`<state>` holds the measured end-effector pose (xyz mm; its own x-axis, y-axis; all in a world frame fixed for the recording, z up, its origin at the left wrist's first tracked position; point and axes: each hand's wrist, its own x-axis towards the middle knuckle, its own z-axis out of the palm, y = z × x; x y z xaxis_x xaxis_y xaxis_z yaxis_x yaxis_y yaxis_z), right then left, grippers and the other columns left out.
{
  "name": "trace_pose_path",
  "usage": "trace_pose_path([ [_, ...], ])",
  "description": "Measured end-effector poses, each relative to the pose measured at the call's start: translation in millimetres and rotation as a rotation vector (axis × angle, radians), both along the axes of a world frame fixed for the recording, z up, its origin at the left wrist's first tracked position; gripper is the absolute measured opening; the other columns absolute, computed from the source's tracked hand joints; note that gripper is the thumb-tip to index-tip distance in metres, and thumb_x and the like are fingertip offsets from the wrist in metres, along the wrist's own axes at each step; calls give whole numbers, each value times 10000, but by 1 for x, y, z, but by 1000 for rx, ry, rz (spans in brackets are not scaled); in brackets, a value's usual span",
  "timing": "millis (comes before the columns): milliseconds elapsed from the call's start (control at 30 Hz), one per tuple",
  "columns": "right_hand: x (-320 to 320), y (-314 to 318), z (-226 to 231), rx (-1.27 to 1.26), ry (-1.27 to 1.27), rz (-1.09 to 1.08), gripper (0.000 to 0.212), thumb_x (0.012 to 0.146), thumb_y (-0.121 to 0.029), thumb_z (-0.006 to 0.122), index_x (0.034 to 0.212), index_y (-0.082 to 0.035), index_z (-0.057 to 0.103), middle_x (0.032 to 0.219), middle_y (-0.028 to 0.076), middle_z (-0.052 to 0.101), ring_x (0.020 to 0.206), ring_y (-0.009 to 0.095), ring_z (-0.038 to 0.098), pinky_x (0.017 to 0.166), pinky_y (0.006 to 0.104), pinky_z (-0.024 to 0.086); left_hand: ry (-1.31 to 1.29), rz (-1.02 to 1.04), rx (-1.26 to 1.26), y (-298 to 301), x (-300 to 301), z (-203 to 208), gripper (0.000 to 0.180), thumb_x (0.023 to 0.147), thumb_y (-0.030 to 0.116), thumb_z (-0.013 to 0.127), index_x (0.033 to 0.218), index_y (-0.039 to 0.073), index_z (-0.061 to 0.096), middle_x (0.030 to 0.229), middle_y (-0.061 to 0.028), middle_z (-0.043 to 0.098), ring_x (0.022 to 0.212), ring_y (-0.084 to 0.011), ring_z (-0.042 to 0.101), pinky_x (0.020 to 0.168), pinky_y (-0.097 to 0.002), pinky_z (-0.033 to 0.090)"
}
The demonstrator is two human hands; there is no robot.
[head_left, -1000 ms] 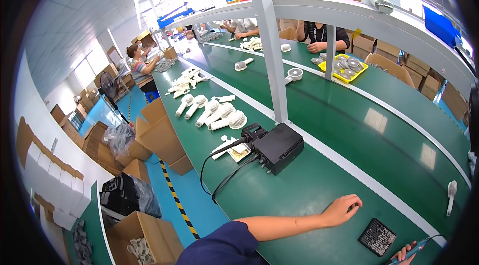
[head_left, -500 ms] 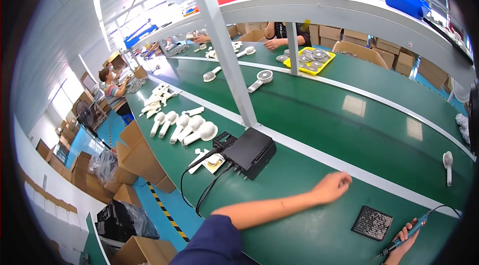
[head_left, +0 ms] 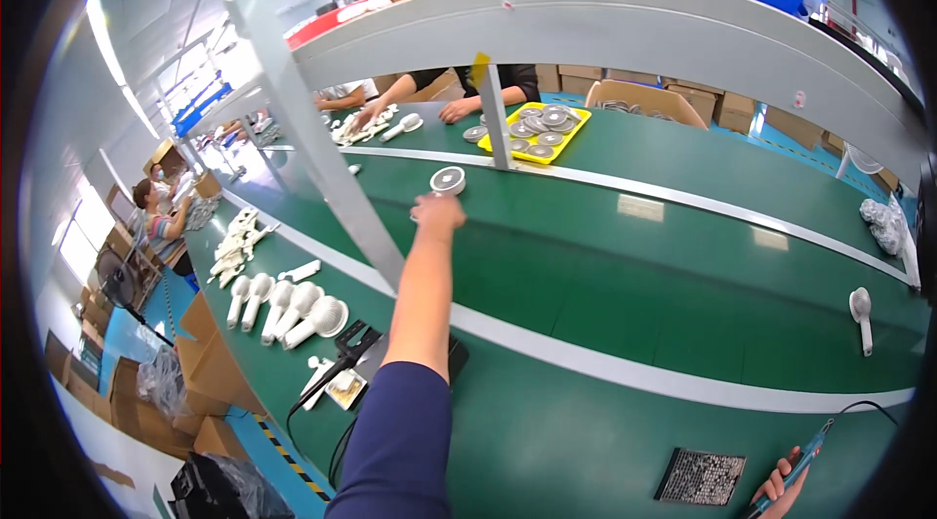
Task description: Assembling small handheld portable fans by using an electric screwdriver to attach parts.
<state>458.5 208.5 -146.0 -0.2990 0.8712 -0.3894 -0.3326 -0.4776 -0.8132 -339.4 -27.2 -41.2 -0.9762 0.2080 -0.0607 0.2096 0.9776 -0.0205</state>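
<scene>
My left hand [head_left: 438, 214] is stretched far out over the green belt. Its fingers close over the handle of a white handheld fan [head_left: 448, 180], whose round grey-centred head shows just beyond them; the handle itself is mostly hidden. At the lower right, my right hand [head_left: 781, 490] is wrapped round a teal electric screwdriver [head_left: 803, 465] with a black cable at its upper end. Left of that hand a black tray of small screws [head_left: 701, 477] lies on the green bench. A second white handheld fan [head_left: 861, 320] lies on the belt at the right.
Several white fan bodies [head_left: 293, 309] lie at the left, by a black box [head_left: 457, 355] partly behind my arm. A grey post [head_left: 307, 119] stands left of my hand. Across the belt, co-workers' hands [head_left: 459, 110] are near a yellow tray [head_left: 570, 150] of grey discs.
My left hand has gone from above the near bench forward and left to the fan on the belt. The view has shifted. My right hand still holds the screwdriver.
</scene>
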Motion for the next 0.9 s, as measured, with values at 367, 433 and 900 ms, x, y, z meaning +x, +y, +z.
trace_pose_path([
  [367,23,0,-11,46,405,250,474,1026,-420,315,1354,-122,483,1195,106,617,918,181,618,619,246,524,-128,25,244,-17,-109,-63,643,811,155,621,1390,127,342,1295,-208,538,1233,-353,511,1022,-502,400],
  [433,7,0,-5,59,517,287,463,1032,-399,316,1359,-112,474,1196,107,616,898,170,620,596,227,519,-56,-17,185,-17,-120,-68,631,799,157,644,1359,99,360,1265,-212,560,1200,-354,540,1008,-471,427],
  [900,-33,-22,0,-126,719,19,496,1007,-465,382,1223,-51,550,796,69,535,477,123,415,391,256,359,-1198,-332,1446,25,188,39,376,1005,139,418,1314,-64,351,1192,-211,573,1037,-307,630,909,-436,552],
])
